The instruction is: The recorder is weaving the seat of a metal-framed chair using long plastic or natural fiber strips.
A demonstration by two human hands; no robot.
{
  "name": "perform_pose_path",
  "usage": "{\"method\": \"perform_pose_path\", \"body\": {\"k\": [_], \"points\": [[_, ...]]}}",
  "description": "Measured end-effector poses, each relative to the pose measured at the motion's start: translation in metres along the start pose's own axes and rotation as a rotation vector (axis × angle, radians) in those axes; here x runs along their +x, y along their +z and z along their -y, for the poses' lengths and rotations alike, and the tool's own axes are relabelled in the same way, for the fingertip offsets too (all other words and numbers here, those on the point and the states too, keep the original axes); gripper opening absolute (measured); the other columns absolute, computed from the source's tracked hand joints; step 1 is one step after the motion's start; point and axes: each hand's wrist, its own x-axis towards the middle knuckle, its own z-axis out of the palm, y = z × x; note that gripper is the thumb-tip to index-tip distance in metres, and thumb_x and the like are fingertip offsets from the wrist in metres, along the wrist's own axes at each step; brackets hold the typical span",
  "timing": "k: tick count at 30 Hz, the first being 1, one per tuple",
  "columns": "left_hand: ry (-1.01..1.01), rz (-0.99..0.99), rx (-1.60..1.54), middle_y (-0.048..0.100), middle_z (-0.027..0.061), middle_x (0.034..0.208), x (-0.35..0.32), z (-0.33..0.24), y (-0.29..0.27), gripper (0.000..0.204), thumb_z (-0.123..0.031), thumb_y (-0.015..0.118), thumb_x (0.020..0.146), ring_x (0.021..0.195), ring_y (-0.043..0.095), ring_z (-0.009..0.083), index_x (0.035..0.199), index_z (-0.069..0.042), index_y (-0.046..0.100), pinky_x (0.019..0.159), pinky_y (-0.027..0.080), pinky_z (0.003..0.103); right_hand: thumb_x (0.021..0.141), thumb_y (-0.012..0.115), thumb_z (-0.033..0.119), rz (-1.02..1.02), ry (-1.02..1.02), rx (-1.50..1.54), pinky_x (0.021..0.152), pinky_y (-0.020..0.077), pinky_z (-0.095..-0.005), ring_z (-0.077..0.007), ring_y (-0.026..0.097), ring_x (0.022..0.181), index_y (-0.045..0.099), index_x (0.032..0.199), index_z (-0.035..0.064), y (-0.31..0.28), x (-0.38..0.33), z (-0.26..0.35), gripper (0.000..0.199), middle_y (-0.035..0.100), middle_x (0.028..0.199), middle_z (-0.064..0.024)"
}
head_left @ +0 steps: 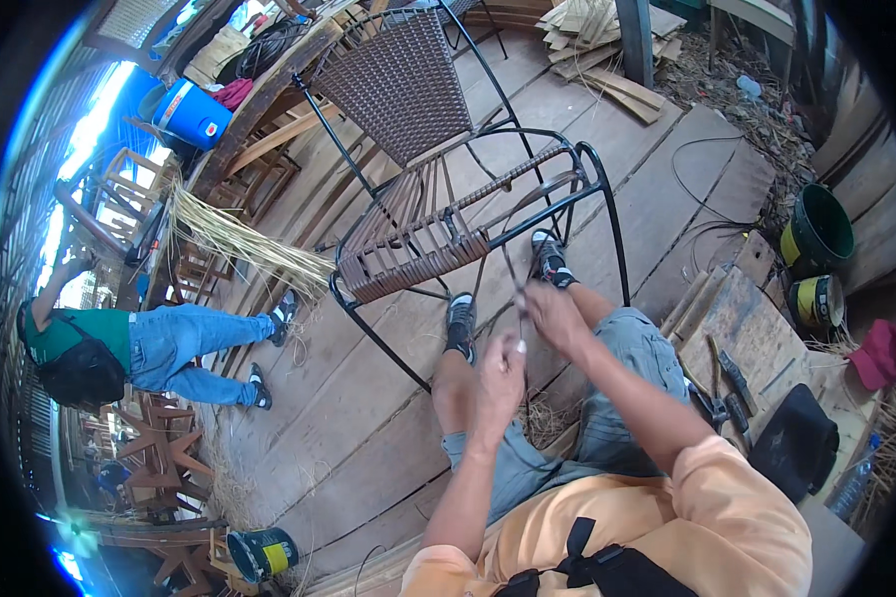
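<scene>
Chair (416,119): dark metal frame, brown strip weave, standing upright ahead of the wearer's knees, front rail toward them. Co-worker (181,343) in green top and jeans is left of the chair, facing away, well apart from it. Pale fibre bundle (254,244) also sits left, its near end by the chair's front-left corner. Work board (757,323) is right of the chair, hand tools (735,376) lying at its near side. Backrest (393,80), at the chair's far side, reads as fully woven. Seat is partial: strands at the chair's left, open gap toward its right. Front rail wrap (423,267) covers the left part; right part is bare metal. Right hand (556,316), just in front of the chair: fingers look pinched on a strip (511,261) that runs up to the seat; some blur there. Left hand (503,370), just below, nearer the wearer: fingers curled, white wrap on one digit, can't tell if it grips the strip. My read: seat weaving, mid-step, strip being handled between passes. Next move likely calls for keeping the strip taut and untwisted, then passing it round the bare rail, snug against the last wrap.
</scene>
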Motion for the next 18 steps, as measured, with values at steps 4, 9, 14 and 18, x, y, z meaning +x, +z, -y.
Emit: {"method": "perform_pose_path", "body": {"k": [4,9,14,18], "points": [[0.070,-0.064,-0.079,0.060,0.0127,0.088,0.025,0.001,0.003,0.029,-0.021,0.048,0.090,0.079,0.058,0.0186,0.108,0.002,0.053,0.072,0.046,0.029,0.075,0.055,0.021,0.895,0.189,0.036,0.062,0.0467,-0.0394,-0.0278,0.061,0.069,0.066,0.084,0.0069,0.046,-0.164,-0.032,0.020,0.064,0.079,-0.0147],[-0.260,-0.026,-0.308,0.043,-0.0032,0.062,-0.040,0.017,-0.037,0.025,-0.027,0.047,0.092,0.053,0.040,0.0060,0.091,-0.004,0.056,0.048,0.034,0.024,0.082,0.056,0.028,1.104,-0.054,0.364,0.079,0.0452,-0.0344,-0.0193,0.056,0.086,0.055,0.108,0.0038,0.012,-0.117,-0.004,0.036,0.061,0.098,-0.0083],[-0.965,0.500,-0.308,0.042,-0.0026,0.060,-0.178,0.065,-0.106,0.023,-0.026,0.049,0.090,0.054,0.041,0.0066,0.089,-0.005,0.059,0.049,0.036,0.026,0.087,0.052,0.025,0.113,0.540,1.267,0.059,0.0427,-0.0256,-0.0121,0.052,0.064,0.054,0.087,0.0062,-0.012,0.011,0.063,0.019,0.055,0.072,-0.0015],[-0.359,-0.147,0.148,0.060,0.0046,0.080,-0.180,0.117,-0.175,0.028,-0.026,0.045,0.092,0.069,0.055,0.0134,0.095,-0.001,0.059,0.065,0.044,0.027,0.086,0.044,0.013,-0.208,-0.211,-0.027,0.047,0.0403,-0.0377,-0.0210,0.050,0.054,0.049,0.071,0.0040,0.050,-0.030,0.054,0.019,0.045,0.059,-0.0106]]}}
